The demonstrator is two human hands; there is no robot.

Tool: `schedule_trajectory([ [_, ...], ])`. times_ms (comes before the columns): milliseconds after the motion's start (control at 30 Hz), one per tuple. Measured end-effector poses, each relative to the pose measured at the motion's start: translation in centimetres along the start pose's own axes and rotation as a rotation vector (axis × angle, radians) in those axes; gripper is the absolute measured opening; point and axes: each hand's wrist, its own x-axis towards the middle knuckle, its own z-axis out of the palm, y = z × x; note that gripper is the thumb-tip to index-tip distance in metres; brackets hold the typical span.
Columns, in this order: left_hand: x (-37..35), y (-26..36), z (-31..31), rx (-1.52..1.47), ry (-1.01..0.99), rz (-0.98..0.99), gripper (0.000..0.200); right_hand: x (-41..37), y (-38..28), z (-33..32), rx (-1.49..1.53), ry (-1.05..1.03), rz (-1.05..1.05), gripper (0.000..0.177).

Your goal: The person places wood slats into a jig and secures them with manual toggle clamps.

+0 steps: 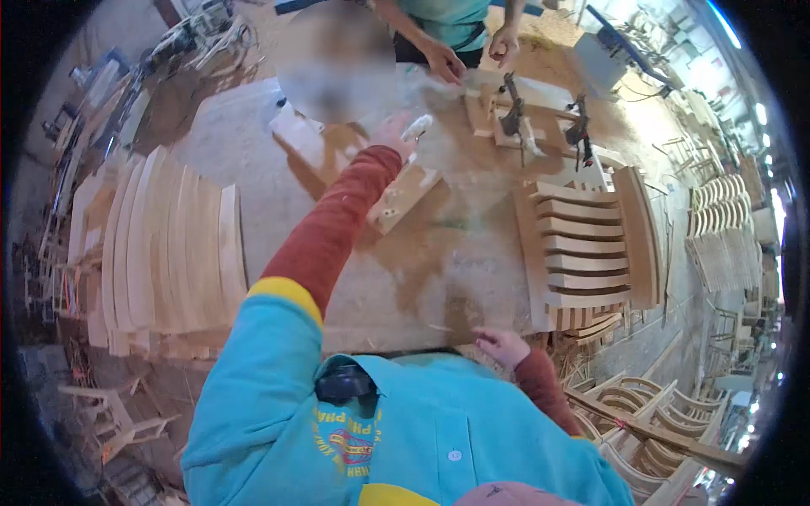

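My left hand (393, 137) reaches across the worktable (472, 253) to its far half, the fingers closed around a small whitish thing (418, 127) whose kind I cannot make out. Just below that hand, a flat pale wooden piece (405, 198) with small holes lies at an angle on the tabletop. My right hand (504, 347) is at the near edge of the table, fingers loosely apart and nothing visible in them.
Curved wooden slats (169, 244) stand stacked at left. A slatted wooden stack (586, 244) is at right. Two dark clamps (510, 110) grip a wooden frame at the far right, near a co-worker's hands (445, 63). A blurred patch hides the far left. Chair parts (666, 413) lie lower right.
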Motion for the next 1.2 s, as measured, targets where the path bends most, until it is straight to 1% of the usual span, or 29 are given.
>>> schedule_trajectory([
  [67,4.8,-2.4,5.8,0.272,-0.133,-0.082,0.062,-1.7,0.4,0.5,0.002,0.052,0.105,0.034],
  [133,7.6,-5.5,10.0,0.246,-0.312,-0.178,0.066,-3.6,-1.3,0.4,-0.059,0.067,0.277,0.033],
  [200,9.8,-8.6,14.8,0.285,-0.250,-0.254,0.053,-5.9,1.1,1.6,0.064,0.131,0.287,0.033],
  [233,10.1,-7.4,14.8,0.292,-0.206,-0.323,0.047,-6.4,1.5,1.8,0.063,0.143,0.322,0.034],
  [267,9.7,-5.9,14.3,0.302,-0.169,-0.401,0.041,-7.1,1.7,2.1,0.066,0.144,0.360,0.034],
  [367,5.9,-1.4,10.5,0.308,-0.092,-0.425,0.030,-8.5,1.0,2.1,0.091,0.132,0.442,0.034],
  [400,4.4,-0.4,9.4,0.305,-0.119,-0.395,0.031,-8.1,0.5,1.9,0.107,0.127,0.451,0.033],
  [467,0.6,1.1,7.6,0.307,-0.165,-0.350,0.033,-7.0,-0.2,1.5,0.204,0.160,0.350,0.032],
  [500,-1.8,1.6,6.9,0.305,-0.152,-0.321,0.034,-6.3,-0.4,0.9,0.250,0.178,0.297,0.032],
  [533,-4.6,2.0,6.4,0.302,-0.141,-0.292,0.035,-5.2,-0.3,0.4,0.279,0.203,0.188,0.032],
  [600,-9.7,5.2,2.8,0.280,-0.287,-0.290,0.036,-2.7,-0.8,-1.0,0.351,0.273,0.014,0.032],
  [633,-12.5,5.3,1.9,0.230,-0.312,-0.242,0.037,-1.2,-1.3,-1.9,0.396,0.312,-0.055,0.033],
  [700,-18.1,5.3,-0.2,0.189,-0.353,-0.116,0.036,2.5,-0.6,-3.9,0.666,0.236,-0.152,0.042],
  [733,-20.4,5.4,-1.5,0.197,-0.369,-0.043,0.036,4.2,-1.5,-5.6,0.909,0.183,-0.098,0.047],
  [767,-22.6,5.1,-2.6,0.218,-0.437,-0.002,0.033,5.9,-2.4,-7.0,1.149,0.119,-0.026,0.052],
  [833,-26.9,4.2,-5.0,0.252,-0.567,0.064,0.028,10.1,-2.6,-9.5,1.128,0.115,0.095,0.067],
  [933,-33.7,3.2,-7.2,0.235,-0.264,0.126,0.018,12.3,-9.0,-10.9,0.827,-0.028,0.217,0.074],
  [967,-35.3,3.9,-8.0,0.310,0.031,0.159,0.015,13.1,-10.1,-10.6,0.722,-0.168,0.253,0.076],
  [1033,-37.3,4.9,-8.1,0.463,0.499,-0.154,0.028,14.6,-11.8,-9.1,0.508,-0.439,0.315,0.079],
  [1067,-38.2,5.2,-8.1,0.539,0.731,-0.308,0.035,15.2,-12.3,-8.3,0.572,-0.530,0.286,0.078],
  [1100,-39.2,3.9,-7.2,0.403,0.743,-0.411,0.040,15.5,-12.6,-7.5,0.634,-0.620,0.262,0.076],
  [1133,-40.3,1.2,-5.2,0.263,0.756,-0.514,0.044,15.7,-12.8,-6.8,0.695,-0.709,0.245,0.074],
  [1167,-41.0,-0.7,-3.9,0.118,0.773,-0.613,0.049,15.9,-13.3,-6.3,0.806,-0.636,0.248,0.068],
  [1200,-41.0,-1.7,-3.8,-0.178,0.558,-0.772,0.052,16.0,-14.0,-5.8,0.796,-0.595,0.222,0.068],
])
